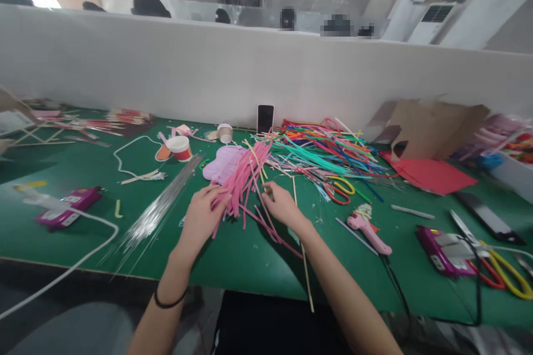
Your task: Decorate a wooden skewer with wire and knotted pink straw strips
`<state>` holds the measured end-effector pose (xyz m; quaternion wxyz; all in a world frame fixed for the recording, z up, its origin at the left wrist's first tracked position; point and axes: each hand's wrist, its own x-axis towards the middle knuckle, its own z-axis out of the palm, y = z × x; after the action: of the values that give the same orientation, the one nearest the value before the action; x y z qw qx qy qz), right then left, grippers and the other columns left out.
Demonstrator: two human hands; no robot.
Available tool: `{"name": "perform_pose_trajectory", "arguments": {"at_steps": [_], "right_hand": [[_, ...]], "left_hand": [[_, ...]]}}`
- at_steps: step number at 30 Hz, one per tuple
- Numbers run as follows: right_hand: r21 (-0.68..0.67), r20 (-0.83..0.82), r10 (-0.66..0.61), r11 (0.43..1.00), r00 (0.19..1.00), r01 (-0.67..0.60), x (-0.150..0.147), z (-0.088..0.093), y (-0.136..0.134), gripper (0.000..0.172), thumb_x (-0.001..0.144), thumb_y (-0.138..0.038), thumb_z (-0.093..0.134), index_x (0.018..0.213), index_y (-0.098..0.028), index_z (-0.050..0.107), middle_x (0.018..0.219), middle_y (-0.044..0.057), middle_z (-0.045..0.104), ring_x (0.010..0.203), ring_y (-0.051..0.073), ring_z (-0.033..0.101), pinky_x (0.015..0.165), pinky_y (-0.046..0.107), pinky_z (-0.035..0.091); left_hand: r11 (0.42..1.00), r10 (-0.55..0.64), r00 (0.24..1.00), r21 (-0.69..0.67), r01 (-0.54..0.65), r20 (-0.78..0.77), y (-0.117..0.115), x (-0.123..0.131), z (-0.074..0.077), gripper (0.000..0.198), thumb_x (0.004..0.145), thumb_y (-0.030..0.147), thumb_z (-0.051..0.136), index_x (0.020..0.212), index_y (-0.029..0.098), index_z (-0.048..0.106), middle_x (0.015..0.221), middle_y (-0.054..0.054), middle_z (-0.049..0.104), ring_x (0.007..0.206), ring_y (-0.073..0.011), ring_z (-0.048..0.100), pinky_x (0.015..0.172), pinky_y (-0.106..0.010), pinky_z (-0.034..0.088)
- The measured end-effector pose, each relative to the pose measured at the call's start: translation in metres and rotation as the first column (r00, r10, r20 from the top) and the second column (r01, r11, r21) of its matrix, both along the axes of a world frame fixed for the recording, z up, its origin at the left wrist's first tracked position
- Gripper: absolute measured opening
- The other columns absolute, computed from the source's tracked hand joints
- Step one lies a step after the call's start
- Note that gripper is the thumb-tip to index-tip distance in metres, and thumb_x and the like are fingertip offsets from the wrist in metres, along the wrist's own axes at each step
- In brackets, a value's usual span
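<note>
A thick bundle of pink pipe cleaners (245, 177) lies fanned out in front of me on the green table. My left hand (206, 211) is closed around the near left side of this bundle, its fingertips partly hidden among the stems. On the other side, my right hand (281, 205) has its fingers curled in a pinch at a dusky pink pipe cleaner (255, 177). Loose pink stems trail below the right wrist. Behind the bundle, a lilac cloud-shaped tray (222, 163) is partly covered. A pale yellow strip (307, 274) runs beneath my right forearm.
Multicoloured pipe cleaners (333, 150) are heaped at the back right, with scissors (339, 188) beside them. A pink glue gun (370, 230) lies nearer. Clear thin sticks (166, 205) spread leftward. A phone (265, 118) leans against the white partition (250, 72); purple power strips (69, 208) flank me.
</note>
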<state>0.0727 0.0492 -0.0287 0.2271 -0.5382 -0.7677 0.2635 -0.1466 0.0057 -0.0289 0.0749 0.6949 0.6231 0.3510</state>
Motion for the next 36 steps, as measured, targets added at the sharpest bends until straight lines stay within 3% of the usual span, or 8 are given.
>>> {"name": "perform_pose_trajectory", "arguments": {"at_steps": [4, 9, 14, 17, 21, 24, 32, 36], "right_hand": [[-0.021, 0.087, 0.091, 0.996, 0.992, -0.09, 0.007, -0.007, -0.043, 0.029, 0.088, -0.041, 0.064, 0.103, -0.017, 0.068, 0.095, 0.011, 0.071, 0.088, 0.026, 0.066, 0.074, 0.034, 0.047], [-0.051, 0.192, 0.062, 0.997, 0.979, -0.053, 0.007, -0.007, -0.054, 0.015, 0.088, -0.026, 0.064, 0.1, -0.019, 0.069, 0.098, 0.009, 0.073, 0.089, 0.022, 0.067, 0.072, 0.029, 0.044], [-0.107, -0.095, 0.066, 0.991, 0.993, -0.076, 0.078, 0.033, -0.06, 0.011, 0.087, -0.027, 0.062, 0.083, -0.02, 0.071, 0.08, 0.002, 0.072, 0.073, 0.016, 0.063, 0.065, 0.025, 0.041], [-0.117, -0.308, -0.112, 0.99, 0.945, 0.079, 0.132, 0.063, -0.072, 0.016, 0.088, -0.033, 0.06, 0.085, -0.019, 0.068, 0.077, 0.002, 0.071, 0.071, 0.016, 0.062, 0.065, 0.026, 0.043], [-0.144, -0.54, -0.334, 0.941, 0.772, 0.307, 0.166, 0.078, -0.079, 0.03, 0.085, -0.048, 0.062, 0.09, -0.019, 0.062, 0.07, 0.0, 0.066, 0.058, 0.013, 0.052, 0.056, 0.026, 0.04], [-0.152, -0.563, -0.316, 0.948, 0.764, 0.28, 0.165, 0.067, -0.077, 0.031, 0.084, -0.049, 0.063, 0.088, -0.019, 0.059, 0.068, 0.0, 0.065, 0.059, 0.013, 0.052, 0.056, 0.026, 0.041], [-0.11, -0.631, -0.27, 0.959, 0.727, 0.261, 0.145, 0.049, -0.067, 0.028, 0.085, -0.047, 0.061, 0.089, -0.02, 0.059, 0.07, 0.001, 0.066, 0.062, 0.014, 0.055, 0.058, 0.026, 0.043], [-0.146, -0.712, -0.326, 0.935, 0.622, 0.322, 0.146, 0.046, -0.065, 0.043, 0.083, -0.049, 0.063, 0.113, -0.019, 0.055, 0.07, -0.001, 0.066, 0.056, 0.013, 0.051, 0.051, 0.025, 0.042]], "left_hand": [[0.995, -0.098, 0.96, -0.04, 0.091, -0.261, 0.006, 0.024, -0.015, 0.04, 0.087, 0.041, 0.06, 0.122, 0.023, 0.068, 0.131, -0.016, 0.06, 0.122, -0.0336, 0.055, 0.103, -0.051, 0.043], [0.998, -0.053, 0.873, -0.05, 0.033, -0.485, 0.02, 0.02, -0.018, 0.033, 0.09, 0.026, 0.051, 0.114, 0.02, 0.073, 0.122, -0.018, 0.063, 0.113, -0.0333, 0.06, 0.097, -0.048, 0.048], [0.963, 0.251, 0.827, 0.214, -0.162, -0.503, 0.005, 0.013, 0.002, 0.035, 0.093, 0.026, 0.044, 0.11, 0.014, 0.073, 0.13, -0.022, 0.059, 0.12, -0.0383, 0.053, 0.096, -0.05, 0.045], [0.947, 0.221, 0.908, 0.3, -0.112, -0.357, -0.011, 0.048, 0.015, 0.036, 0.096, 0.028, 0.041, 0.112, 0.012, 0.069, 0.104, -0.016, 0.069, 0.101, -0.0294, 0.061, 0.09, -0.04, 0.048], [0.999, -0.041, 0.946, 0.01, 0.046, -0.321, -0.027, 0.125, 0.013, 0.036, 0.1, 0.033, 0.036, 0.094, 0.017, 0.069, 0.09, -0.01, 0.071, 0.085, -0.0232, 0.066, 0.074, -0.031, 0.047], [0.937, -0.271, 0.895, -0.309, 0.162, -0.355, -0.028, 0.164, 0.002, 0.041, 0.099, 0.04, 0.037, 0.077, 0.02, 0.064, 0.077, -0.007, 0.07, 0.072, -0.0222, 0.067, 0.059, -0.029, 0.04], [0.976, -0.158, 0.928, -0.193, 0.097, -0.336, 0.012, 0.156, 0.007, 0.033, 0.099, 0.039, 0.042, 0.119, 0.019, 0.057, 0.104, -0.009, 0.069, 0.092, -0.0212, 0.067, 0.067, -0.027, 0.043], [0.965, -0.191, 0.925, -0.233, 0.117, -0.327, 0.044, 0.168, 0.013, 0.035, 0.099, 0.041, 0.04, 0.097, 0.018, 0.066, 0.096, -0.011, 0.071, 0.093, -0.0247, 0.067, 0.073, -0.029, 0.046]]}}
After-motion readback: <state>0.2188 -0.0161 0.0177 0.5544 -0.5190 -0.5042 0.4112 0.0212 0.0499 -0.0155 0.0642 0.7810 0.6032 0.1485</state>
